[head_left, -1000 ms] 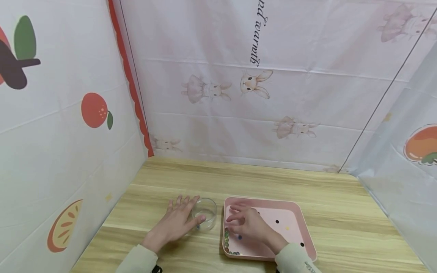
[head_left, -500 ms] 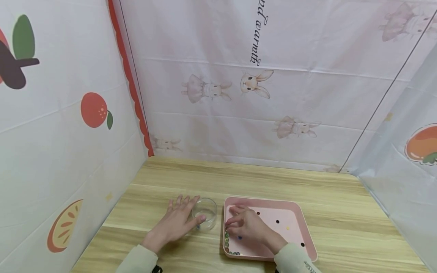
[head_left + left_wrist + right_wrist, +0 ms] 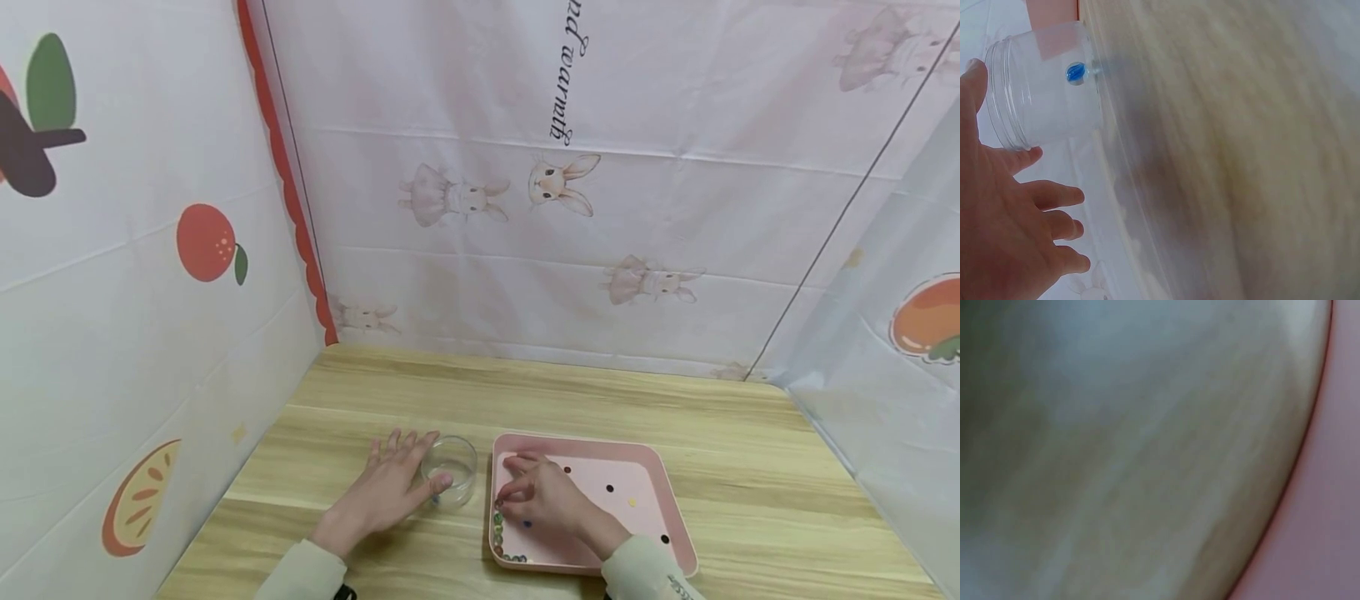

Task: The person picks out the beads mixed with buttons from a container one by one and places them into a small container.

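A clear jar (image 3: 450, 471) stands on the table just left of the pink tray (image 3: 585, 442). Through its side the left wrist view shows a blue swirled marble (image 3: 1075, 72) near the bottom. My left hand (image 3: 386, 485) rests against the jar, thumb and index finger at its rim, the other fingers spread and straight. Inside the tray, my right hand (image 3: 550, 498) pinches a dark reddish marble (image 3: 499, 503) by the left wall, at the end of a row of marbles (image 3: 497, 529). The right wrist view shows only blurred table and the tray's edge.
Several small pieces lie about the tray floor: a blue one (image 3: 527, 524), a red one (image 3: 567, 470), a black one (image 3: 610, 488), another black one (image 3: 664, 539) and a yellow one (image 3: 632, 502). Printed curtains (image 3: 480, 250) enclose the wooden table (image 3: 420, 383).
My right hand's thumb and fingertips have closed down onto the reddish marble at the tray's left wall. The left hand and the jar have stayed in place.
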### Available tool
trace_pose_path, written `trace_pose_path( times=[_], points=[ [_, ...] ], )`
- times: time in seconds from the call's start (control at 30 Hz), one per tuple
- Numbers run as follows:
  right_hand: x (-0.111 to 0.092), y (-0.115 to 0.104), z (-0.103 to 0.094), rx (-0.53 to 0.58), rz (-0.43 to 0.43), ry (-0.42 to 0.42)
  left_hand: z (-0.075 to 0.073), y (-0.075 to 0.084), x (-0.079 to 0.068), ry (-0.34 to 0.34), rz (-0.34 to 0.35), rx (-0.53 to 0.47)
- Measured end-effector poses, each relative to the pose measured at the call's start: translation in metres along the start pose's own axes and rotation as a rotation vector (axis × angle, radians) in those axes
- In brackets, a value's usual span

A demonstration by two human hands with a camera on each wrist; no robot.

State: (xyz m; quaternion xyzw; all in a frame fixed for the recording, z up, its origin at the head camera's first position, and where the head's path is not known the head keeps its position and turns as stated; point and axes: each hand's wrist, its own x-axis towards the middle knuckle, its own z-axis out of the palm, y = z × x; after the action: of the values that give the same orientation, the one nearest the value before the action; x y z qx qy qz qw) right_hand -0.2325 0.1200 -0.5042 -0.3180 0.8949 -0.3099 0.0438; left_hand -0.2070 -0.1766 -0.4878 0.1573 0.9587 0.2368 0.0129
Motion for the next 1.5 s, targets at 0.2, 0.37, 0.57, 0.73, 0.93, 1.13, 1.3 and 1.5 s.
trace_pose_path(
  times=[0.2, 0.37, 0.57, 0.73, 0.93, 1.13, 1.3, 1.5],
  points=[
    [0.001, 0.0, 0.0, -0.01, -0.008, 0.002, 0.002, -0.001, 0.0, 0.001, 0.001, 0.003],
    [0.0, 0.001, 0.0, 0.027, 0.004, 0.006, 0.003, -0.002, 0.001, 0.003, 0.0, 0.004],
    [-0.001, 0.005, -0.002, 0.138, 0.056, 0.034, 0.002, -0.002, 0.001, 0.0, 0.008, 0.006],
    [0.001, 0.006, -0.006, 0.205, 0.065, 0.068, 0.001, -0.002, 0.001, -0.006, 0.012, 0.006],
    [0.006, 0.005, -0.018, 0.265, 0.021, 0.115, 0.001, -0.001, 0.001, -0.009, 0.009, 0.003],
    [0.007, -0.001, -0.029, 0.365, 0.089, 0.128, 0.001, -0.001, 0.001, -0.004, 0.006, 0.006],
    [0.009, -0.004, -0.03, 0.393, 0.098, 0.147, 0.001, 0.0, 0.001, -0.002, 0.003, 0.004],
    [0.014, -0.008, -0.026, 0.41, 0.088, 0.201, 0.003, -0.001, 0.0, 0.005, -0.001, -0.001]
  ],
)
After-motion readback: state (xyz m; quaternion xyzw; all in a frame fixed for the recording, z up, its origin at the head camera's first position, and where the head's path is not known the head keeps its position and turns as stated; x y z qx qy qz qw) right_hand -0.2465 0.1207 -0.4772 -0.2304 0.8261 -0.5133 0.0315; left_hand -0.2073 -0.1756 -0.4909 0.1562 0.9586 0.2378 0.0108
